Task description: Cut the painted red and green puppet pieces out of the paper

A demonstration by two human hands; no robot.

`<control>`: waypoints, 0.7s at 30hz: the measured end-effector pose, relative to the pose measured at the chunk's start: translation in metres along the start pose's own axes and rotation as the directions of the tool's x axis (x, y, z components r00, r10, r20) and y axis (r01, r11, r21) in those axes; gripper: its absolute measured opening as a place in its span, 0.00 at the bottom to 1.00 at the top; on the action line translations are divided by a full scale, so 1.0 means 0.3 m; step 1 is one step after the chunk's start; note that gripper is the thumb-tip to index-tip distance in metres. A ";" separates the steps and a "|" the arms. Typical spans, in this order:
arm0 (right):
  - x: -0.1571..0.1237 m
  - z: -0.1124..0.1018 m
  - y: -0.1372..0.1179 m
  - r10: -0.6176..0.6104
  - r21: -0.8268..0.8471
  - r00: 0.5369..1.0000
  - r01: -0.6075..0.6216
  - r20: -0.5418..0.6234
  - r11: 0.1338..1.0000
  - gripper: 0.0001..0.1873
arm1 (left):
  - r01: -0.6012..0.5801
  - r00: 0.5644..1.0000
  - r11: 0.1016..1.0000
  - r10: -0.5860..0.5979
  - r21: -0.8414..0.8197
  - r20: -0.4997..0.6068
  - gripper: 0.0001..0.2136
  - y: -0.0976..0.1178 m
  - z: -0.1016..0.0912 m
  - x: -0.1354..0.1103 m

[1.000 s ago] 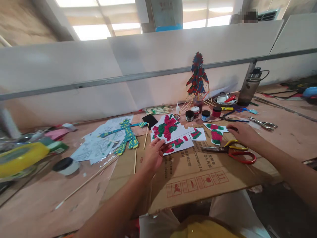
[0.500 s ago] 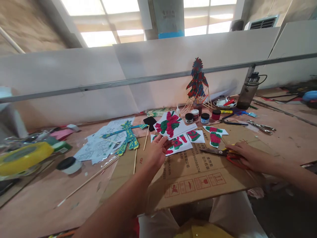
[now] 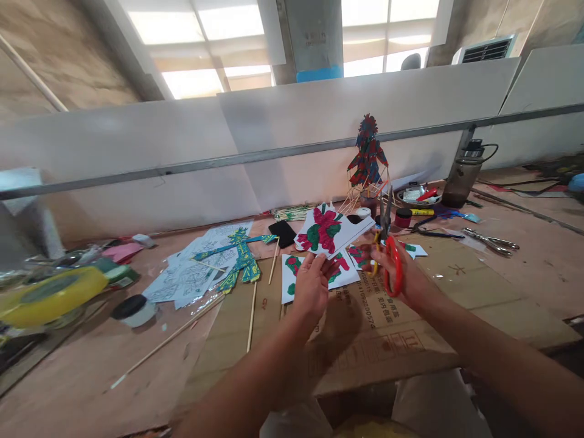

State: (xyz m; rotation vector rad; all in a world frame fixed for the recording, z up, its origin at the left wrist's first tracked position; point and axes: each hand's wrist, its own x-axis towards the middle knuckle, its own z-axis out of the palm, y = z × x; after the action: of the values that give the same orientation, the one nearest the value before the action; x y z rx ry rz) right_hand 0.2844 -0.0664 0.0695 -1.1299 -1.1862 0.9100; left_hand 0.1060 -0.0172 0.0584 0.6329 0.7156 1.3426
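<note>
My left hand (image 3: pixel 314 285) pinches the lower edge of a white paper piece (image 3: pixel 325 230) painted with a red and green figure, held up off the table. Close on its right, my right hand (image 3: pixel 404 271) grips scissors (image 3: pixel 393 261) with one red and one yellow handle loop, blades pointing up. Under my hands lies a flat cardboard sheet (image 3: pixel 255 371). On it, beneath the held piece, rests another painted paper (image 3: pixel 292 283) with red and green shapes. More painted paper pieces (image 3: pixel 413 249) lie behind my right hand, partly hidden by it.
To the left, a blue and yellow paper figure (image 3: pixel 241 255) on sticks lies over line drawings (image 3: pixel 182 267). At the back stand a red and blue figure (image 3: pixel 367 152) on sticks, paint jars (image 3: pixel 403 217) and a bottle (image 3: pixel 463 176). Pliers (image 3: pixel 490 242) lie on the right.
My right hand has lifted the scissors off the cardboard, turned the blades upward and brought them left toward the held paper. My left hand still holds the painted piece, slightly further right.
</note>
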 end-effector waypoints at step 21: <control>0.119 0.070 0.070 0.123 0.086 0.988 -0.116 -0.088 0.990 0.20 | 0.076 0.992 0.996 -0.070 -0.049 0.106 0.21 -0.019 -0.034 -0.007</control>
State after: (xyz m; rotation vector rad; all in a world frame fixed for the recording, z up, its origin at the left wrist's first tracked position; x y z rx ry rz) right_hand 0.2706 -0.0237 0.0573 -1.1748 -1.0058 0.9775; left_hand 0.1015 -0.0201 0.0478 0.6241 0.6111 1.2479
